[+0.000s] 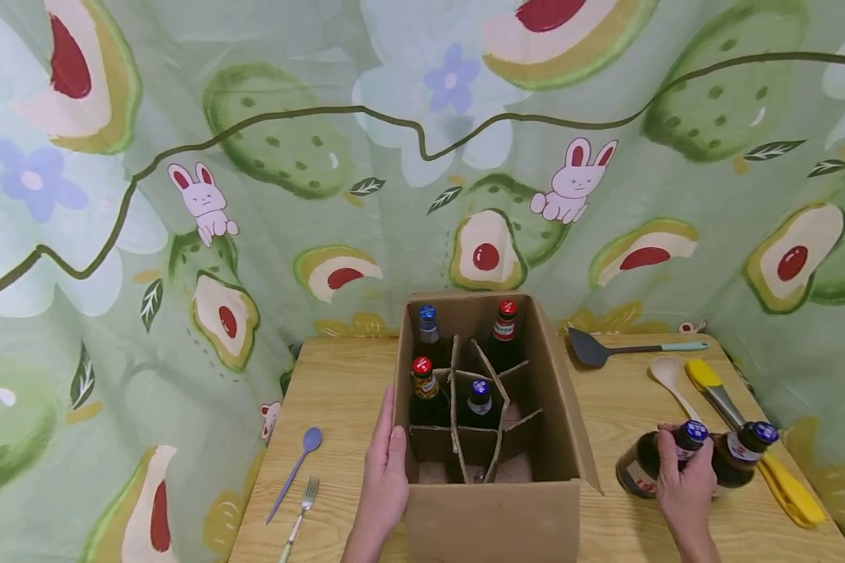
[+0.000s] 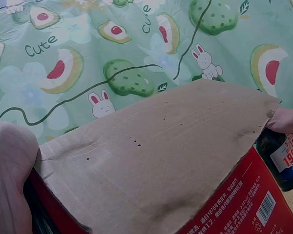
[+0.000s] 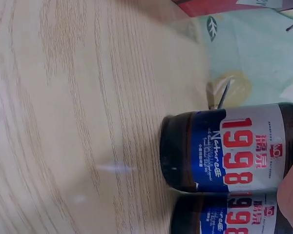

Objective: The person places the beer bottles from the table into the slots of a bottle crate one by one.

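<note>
lifting well means a firm grasp at the neck: right hand (image 1: 684,485), lower right, is curled around a blue-capped bottle (image 1: 653,461) beside another bottle (image 1: 743,453) on the tabletop (image 1: 345,391). left hand (image 1: 386,469) lies flat on the cardboard box (image 1: 493,516), steadying it; four bottles stand in its back compartments, front ones look empty
</note>
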A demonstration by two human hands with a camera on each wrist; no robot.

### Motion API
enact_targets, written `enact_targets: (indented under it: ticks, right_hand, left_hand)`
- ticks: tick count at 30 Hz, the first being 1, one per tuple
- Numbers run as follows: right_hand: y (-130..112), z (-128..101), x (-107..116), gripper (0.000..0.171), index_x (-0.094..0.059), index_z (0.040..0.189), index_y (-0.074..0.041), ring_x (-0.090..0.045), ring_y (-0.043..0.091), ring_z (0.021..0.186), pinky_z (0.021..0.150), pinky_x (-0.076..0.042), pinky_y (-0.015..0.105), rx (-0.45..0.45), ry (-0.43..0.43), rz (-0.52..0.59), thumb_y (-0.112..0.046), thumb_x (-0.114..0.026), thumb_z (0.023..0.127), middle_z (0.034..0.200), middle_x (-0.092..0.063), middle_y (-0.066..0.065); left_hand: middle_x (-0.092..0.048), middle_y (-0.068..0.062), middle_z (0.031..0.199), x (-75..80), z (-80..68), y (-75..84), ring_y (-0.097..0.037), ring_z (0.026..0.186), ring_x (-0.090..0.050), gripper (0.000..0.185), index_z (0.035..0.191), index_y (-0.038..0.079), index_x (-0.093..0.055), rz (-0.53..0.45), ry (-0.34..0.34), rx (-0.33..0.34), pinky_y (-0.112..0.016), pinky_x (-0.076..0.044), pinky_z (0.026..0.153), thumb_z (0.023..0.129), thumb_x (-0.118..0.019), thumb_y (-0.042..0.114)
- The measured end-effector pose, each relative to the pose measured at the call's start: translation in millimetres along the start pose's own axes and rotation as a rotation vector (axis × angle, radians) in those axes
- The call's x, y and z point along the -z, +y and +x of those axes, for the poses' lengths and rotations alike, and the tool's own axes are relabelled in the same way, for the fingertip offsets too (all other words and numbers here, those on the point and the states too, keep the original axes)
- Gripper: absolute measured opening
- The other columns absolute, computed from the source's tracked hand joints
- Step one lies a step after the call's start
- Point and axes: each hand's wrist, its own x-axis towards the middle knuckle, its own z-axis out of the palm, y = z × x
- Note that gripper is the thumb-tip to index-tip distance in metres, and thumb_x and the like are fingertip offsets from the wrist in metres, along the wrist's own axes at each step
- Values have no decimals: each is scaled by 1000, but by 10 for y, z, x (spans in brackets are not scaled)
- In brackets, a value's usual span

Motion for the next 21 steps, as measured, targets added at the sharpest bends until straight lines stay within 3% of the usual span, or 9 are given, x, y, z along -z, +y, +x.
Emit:
enact_targets:
  ticks: [4,11,17,21]
  right_hand:
    - [38,-27,-63,30,-55,128,13,-57,-14,98,86,-39,3,25,66,15,-5,-61,104,107,-60,-30]
    - [-2,-26,-28,26,-59,123,16,-59,-11,100,90,-42,5,7,42,64,3,-63,101,106,-64,-24]
    - [-154,21,73,26,-71,120,10,-66,-11,94,83,-49,3,-53,47,72,6,-73,94,103,-70,-27]
    - [-240,70,108,23,-76,112,11,-70,-10,90,79,-52,5,-6,78,89,9,-76,89,100,-72,-28]
  left_hand:
    - [-16,-7,174,7,5,-6,-31,159,-13,54,168,12,-19,-6,-10,4,-11,-11,120,116,-30,13]
    - [-16,-4,174,12,-4,-1,-29,160,-13,55,168,13,-19,-4,-7,30,-12,-10,120,115,-30,9]
    - [-16,-7,174,13,-5,-8,-31,160,-13,54,168,14,-19,-9,-14,19,-12,-10,120,116,-30,15]
    - [-16,-4,174,8,5,-19,-27,159,-13,54,169,16,-18,-11,-14,25,-11,-10,120,116,-30,17]
